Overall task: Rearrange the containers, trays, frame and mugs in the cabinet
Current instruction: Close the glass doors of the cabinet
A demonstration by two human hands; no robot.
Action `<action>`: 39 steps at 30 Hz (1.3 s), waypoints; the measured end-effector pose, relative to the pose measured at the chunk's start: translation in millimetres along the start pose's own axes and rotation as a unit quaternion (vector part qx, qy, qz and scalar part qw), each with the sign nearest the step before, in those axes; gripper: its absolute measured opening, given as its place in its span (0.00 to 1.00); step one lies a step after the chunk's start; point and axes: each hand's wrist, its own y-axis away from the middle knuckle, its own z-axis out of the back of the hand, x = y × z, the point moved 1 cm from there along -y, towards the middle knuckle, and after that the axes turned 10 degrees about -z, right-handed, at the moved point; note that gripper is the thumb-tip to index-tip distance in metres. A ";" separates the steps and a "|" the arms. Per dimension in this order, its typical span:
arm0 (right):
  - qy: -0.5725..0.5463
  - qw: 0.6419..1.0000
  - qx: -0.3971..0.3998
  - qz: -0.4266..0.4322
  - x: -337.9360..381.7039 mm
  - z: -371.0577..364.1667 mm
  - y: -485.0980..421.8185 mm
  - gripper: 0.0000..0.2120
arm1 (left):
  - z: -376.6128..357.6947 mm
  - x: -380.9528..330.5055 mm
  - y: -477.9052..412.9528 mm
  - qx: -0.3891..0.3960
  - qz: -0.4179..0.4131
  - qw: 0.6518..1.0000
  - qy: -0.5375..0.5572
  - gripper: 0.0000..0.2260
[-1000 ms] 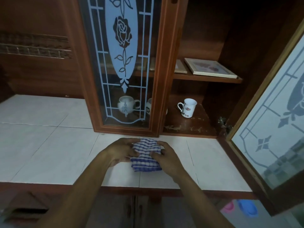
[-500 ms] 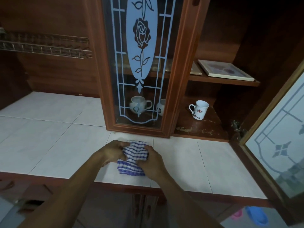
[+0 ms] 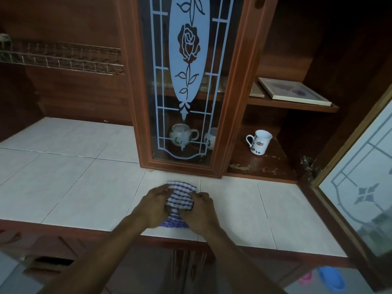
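A blue-and-white checked cloth lies folded on the white tiled counter in front of the cabinet. My left hand grips its left side and my right hand grips its right side. Inside the open right half of the cabinet a white printed mug stands upright on the bottom shelf. A light picture frame lies flat on the shelf above. Behind the shut glass door stand a round mug and a second mug, partly hidden by the door's frame.
The cabinet's right door hangs open toward me at the right. A wire rack runs along the wooden wall at upper left. Drawers sit below the counter edge. Blue and pink objects lie on the floor at lower right.
The view shifted, so the cabinet sits further right and lower. Both hands stayed on the cloth and drew closer together, bunching it into a smaller fold.
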 end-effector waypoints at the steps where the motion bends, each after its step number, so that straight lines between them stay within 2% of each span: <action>1: 0.004 1.000 0.000 0.004 -0.5 0.2 -0.2 0.29 | -3.7 1.7 1.6 0.001 -0.006 1.000 -0.017 0.27; 3: 0.006 1.000 -0.002 0.018 -2.4 0.5 -0.8 0.28 | -6.8 2.8 3.3 -0.011 -0.009 0.999 -0.045 0.30; 7: -0.054 0.998 -0.013 0.039 -5.2 7.2 1.5 0.23 | 0.4 -8.1 2.4 -0.057 -0.022 0.998 -0.029 0.24; 12: -0.178 0.973 -0.117 0.086 -0.4 47.4 15.0 0.07 | 30.0 -43.9 -7.6 -0.140 -0.087 0.986 0.032 0.23; 14: -0.221 0.956 -0.159 0.110 8.1 79.1 26.8 0.06 | 48.8 -67.3 -14.8 -0.206 -0.137 0.967 0.066 0.21; 17: -0.263 0.922 -0.234 0.165 27.4 139.4 52.8 0.11 | 84.9 -113.3 -30.3 -0.279 -0.215 0.930 0.106 0.16; 22: -0.295 0.857 -0.361 0.221 50.7 238.8 100.1 0.10 | 148.1 -209.1 -57.0 -0.344 -0.291 0.874 0.179 0.16; 27: -0.208 0.782 -0.518 0.279 55.4 314.6 152.6 0.07 | 197.5 -310.7 -67.7 -0.359 -0.431 0.797 0.224 0.15; 32: -0.145 0.720 -0.613 0.293 45.9 364.0 198.7 0.05 | 231.5 -401.4 -66.7 -0.339 -0.524 0.744 0.239 0.15; 36: -0.113 0.694 -0.664 0.255 28.5 393.1 226.1 0.02 | 238.7 -463.5 -61.6 -0.328 -0.578 0.718 0.207 0.16; 39: -0.089 0.681 -0.693 0.221 13.3 411.0 240.9 0.03 | 242.2 -498.9 -59.1 -0.321 -0.587 0.720 0.184 0.18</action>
